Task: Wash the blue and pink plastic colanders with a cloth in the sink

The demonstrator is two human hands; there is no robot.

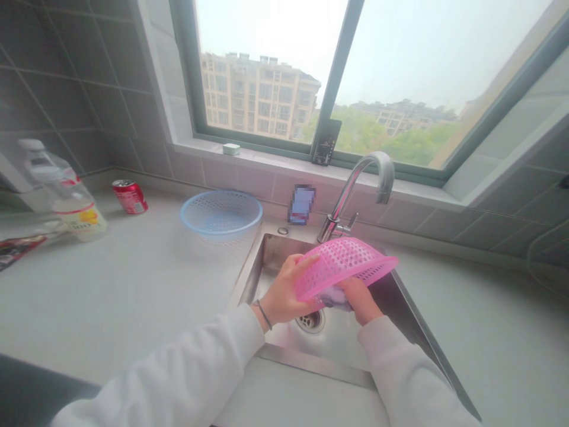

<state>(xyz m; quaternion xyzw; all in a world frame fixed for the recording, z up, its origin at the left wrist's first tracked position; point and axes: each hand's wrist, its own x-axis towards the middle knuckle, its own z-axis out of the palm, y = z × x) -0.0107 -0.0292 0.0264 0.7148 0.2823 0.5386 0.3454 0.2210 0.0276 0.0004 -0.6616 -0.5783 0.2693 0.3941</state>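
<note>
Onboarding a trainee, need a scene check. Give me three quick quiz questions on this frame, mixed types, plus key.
1. Open: What is the left hand gripping?
2. True or false: The blue basket stands on the counter, outside the sink.
3. Fill in: As pictured, the red can stands to the ____ of the blue basket.

Key: 1. The pink basket. 2. True. 3. Left.

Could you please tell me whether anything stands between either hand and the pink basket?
Nothing visible separates the left hand from the pink basket. A greyish cloth shows beside the right hand, below the basket; whether it intervenes is hidden.
</note>
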